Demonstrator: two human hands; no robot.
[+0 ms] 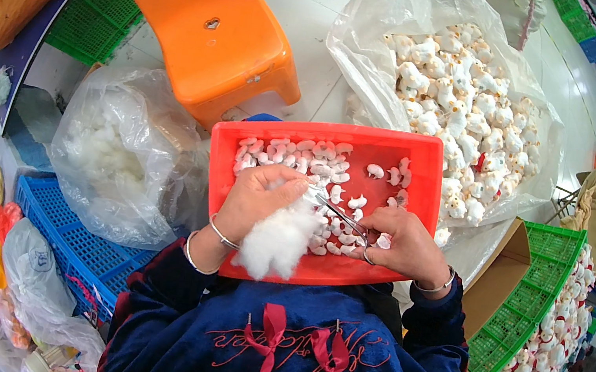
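Observation:
My left hand (pixel 262 197) is closed, pinching a small white fabric piece at its fingertips, and a fluffy tuft of white stuffing (pixel 279 240) hangs below its fingers. My right hand (pixel 409 245) is closed around the loop handles of metal forceps (pixel 343 215), whose tips reach the left fingertips. A small pale piece (pixel 384 241) shows against the right fingers. Both hands are over a red plastic tray (pixel 425 188) that holds many small white curved plush parts (pixel 307 157), heaped at the left and more scattered at the right.
An orange plastic chair (pixel 208 19) stands beyond the tray. At left are a clear bag of stuffing (pixel 108 153) and a blue crate (pixel 78 235). A large clear bag of white plush toys (pixel 456 102) lies far right. Nearer right stand a green crate (pixel 534 291) and a cardboard box (pixel 502 274).

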